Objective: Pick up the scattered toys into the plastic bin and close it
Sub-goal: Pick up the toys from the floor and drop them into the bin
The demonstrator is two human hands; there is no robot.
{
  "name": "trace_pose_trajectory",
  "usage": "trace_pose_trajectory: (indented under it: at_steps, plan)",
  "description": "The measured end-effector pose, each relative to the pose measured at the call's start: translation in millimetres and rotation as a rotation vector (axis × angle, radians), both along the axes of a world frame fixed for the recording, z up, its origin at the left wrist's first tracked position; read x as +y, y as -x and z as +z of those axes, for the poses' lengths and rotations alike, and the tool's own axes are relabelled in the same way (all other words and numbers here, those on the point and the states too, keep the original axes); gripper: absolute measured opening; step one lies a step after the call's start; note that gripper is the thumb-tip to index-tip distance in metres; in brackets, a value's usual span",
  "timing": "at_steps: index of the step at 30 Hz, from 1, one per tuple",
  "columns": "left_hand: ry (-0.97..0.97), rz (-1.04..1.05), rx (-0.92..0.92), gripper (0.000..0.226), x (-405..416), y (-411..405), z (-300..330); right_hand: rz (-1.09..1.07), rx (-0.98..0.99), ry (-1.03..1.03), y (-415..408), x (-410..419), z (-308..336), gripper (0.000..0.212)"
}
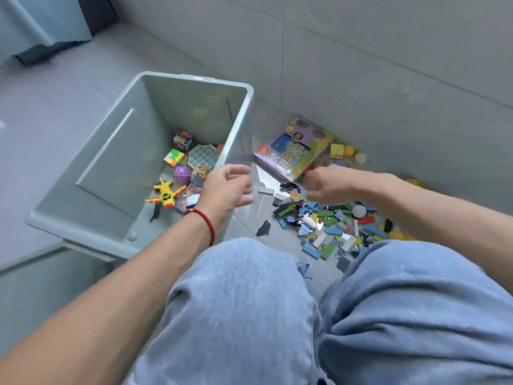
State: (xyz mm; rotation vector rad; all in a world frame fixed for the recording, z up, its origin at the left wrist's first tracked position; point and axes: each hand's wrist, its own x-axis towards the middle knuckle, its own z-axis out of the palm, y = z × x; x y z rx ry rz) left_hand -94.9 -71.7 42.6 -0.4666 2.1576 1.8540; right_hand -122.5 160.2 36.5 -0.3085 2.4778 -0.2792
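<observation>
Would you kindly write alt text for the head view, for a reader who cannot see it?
A crouching person's right hand grips a purple toy box above scattered blocks on the floor. The left hand hovers open at the rim of an open grey plastic bin that holds a yellow toy plane and puzzle cubes.

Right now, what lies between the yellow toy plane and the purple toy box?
In the head view, the left hand and the bin's right wall lie between the yellow toy plane and the purple toy box.
</observation>
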Motion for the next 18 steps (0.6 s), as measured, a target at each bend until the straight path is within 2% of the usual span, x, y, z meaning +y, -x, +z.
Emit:
trace_pose_trajectory:
  at_steps: [2, 5, 9, 12, 14, 18]
  plan:
    - [0.114, -0.093, -0.139, 0.021, 16.9, 3.5, -41.2, 0.017, -0.041, -0.111, -13.3, 26.4, -41.0, 0.039]
    - [0.315, -0.223, -0.278, 0.028, 28.7, 4.9, -100.5, 0.025, -0.067, -0.140, -27.8, 47.4, -94.3, 0.050]
    - [0.673, -0.419, -0.279, 0.037, 37.7, 10.6, -167.2, 0.003, 0.012, -0.130, -22.9, 42.2, -156.6, 0.075]
    - [0.852, -0.523, -0.313, 0.060, 44.6, 18.1, -203.7, 0.029, 0.072, -0.138, -6.2, 23.6, -187.8, 0.103]
    - [0.927, -0.605, -0.359, 0.068, 47.8, 20.5, -224.3, 0.091, 0.148, -0.147, 8.1, 9.9, -202.5, 0.105]
    - [1.014, -0.584, -0.232, 0.042, 47.8, 29.4, -245.0, 0.146, 0.165, -0.083, 29.0, -8.1, -233.0, 0.103]
